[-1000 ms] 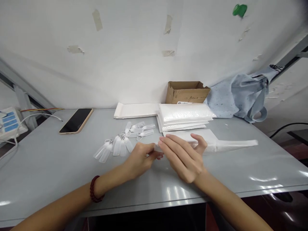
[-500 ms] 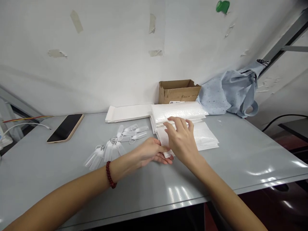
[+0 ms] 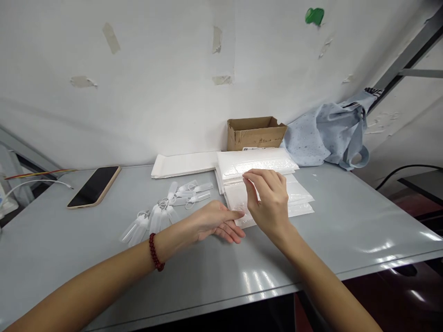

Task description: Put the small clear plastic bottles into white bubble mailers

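Observation:
My left hand (image 3: pixel 216 222) lies on the grey table (image 3: pixel 104 258), fingers stretched toward the near left corner of a white bubble mailer (image 3: pixel 297 199) and touching it. A red bead bracelet (image 3: pixel 153 251) is on that wrist. My right hand (image 3: pixel 268 203) hovers over the same mailer with fingers curled, thumb and forefinger pinching at its upper surface. Behind it sits a stack of white bubble mailers (image 3: pixel 256 162). Several clear plastic tags (image 3: pixel 162 207) lie in a loose cluster left of my hands.
A phone (image 3: pixel 94 185) lies face up at the left. Flat white envelopes (image 3: pixel 183 163) rest by the wall. An open cardboard box (image 3: pixel 255 133) and a blue cloth bag (image 3: pixel 332 133) stand at the back right. Cables (image 3: pixel 38 177) run along the far left edge.
The white mailer, first held long and turned between both hands, now lies flat before the stack. My right hand has lifted off it into a pinch; my left hand stays at its corner.

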`<state>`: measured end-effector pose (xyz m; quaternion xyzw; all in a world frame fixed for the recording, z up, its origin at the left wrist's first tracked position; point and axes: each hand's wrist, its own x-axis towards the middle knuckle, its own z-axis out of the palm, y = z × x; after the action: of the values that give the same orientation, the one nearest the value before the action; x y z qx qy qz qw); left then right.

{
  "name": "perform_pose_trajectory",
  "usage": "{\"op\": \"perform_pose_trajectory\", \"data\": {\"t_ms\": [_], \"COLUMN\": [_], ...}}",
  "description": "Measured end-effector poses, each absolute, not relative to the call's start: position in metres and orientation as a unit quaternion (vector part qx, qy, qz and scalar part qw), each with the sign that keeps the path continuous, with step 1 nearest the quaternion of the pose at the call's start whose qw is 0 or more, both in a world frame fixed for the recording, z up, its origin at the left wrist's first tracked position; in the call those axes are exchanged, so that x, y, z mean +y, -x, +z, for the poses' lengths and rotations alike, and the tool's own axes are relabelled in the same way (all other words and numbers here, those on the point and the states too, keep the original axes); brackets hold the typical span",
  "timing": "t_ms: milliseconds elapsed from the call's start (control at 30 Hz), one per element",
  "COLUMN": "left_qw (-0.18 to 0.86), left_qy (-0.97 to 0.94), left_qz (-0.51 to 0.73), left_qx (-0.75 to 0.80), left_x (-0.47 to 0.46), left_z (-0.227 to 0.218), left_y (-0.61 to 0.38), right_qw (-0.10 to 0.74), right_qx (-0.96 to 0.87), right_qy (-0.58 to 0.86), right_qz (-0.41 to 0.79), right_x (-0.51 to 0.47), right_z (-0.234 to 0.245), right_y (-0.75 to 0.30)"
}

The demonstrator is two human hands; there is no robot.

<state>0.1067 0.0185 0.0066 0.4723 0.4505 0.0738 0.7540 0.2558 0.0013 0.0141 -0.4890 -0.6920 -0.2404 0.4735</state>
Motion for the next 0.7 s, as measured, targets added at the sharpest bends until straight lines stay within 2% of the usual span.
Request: {"op": "perform_pose_trajectory", "data": {"t_ms": [167, 333, 433, 500, 533, 700], "left_qw": [0.741, 0.653, 0.487, 0.244, 0.183, 0.032], "left_qy": [-0.483, -0.536, -0.63, -0.747, -0.758, -0.796], "left_qz": [0.051, 0.14, 0.209, 0.2, 0.2, 0.142], "left_qx": [0.465, 0.517, 0.567, 0.586, 0.594, 0.587], "left_x": [0.012, 0.016, 0.041, 0.067, 0.08, 0.133], "left_z": [0.01, 0.026, 0.032, 0.03, 0.027, 0.011], "left_y": [-0.099, -0.085, -0.068, -0.053, -0.045, -0.012], "right_qw": [0.48, 0.483, 0.487, 0.488, 0.488, 0.495], "right_qx": [-0.692, -0.694, -0.696, -0.698, -0.699, -0.706], "right_qy": [0.485, 0.481, 0.477, 0.476, 0.475, 0.462], "right_qz": [-0.236, -0.23, -0.227, -0.222, -0.219, -0.207], "right_x": [0.002, 0.002, 0.002, 0.003, 0.003, 0.004], "right_z": [0.013, 0.012, 0.011, 0.009, 0.009, 0.006], "right_y": [-0.256, -0.256, -0.256, -0.255, -0.255, -0.254]}}
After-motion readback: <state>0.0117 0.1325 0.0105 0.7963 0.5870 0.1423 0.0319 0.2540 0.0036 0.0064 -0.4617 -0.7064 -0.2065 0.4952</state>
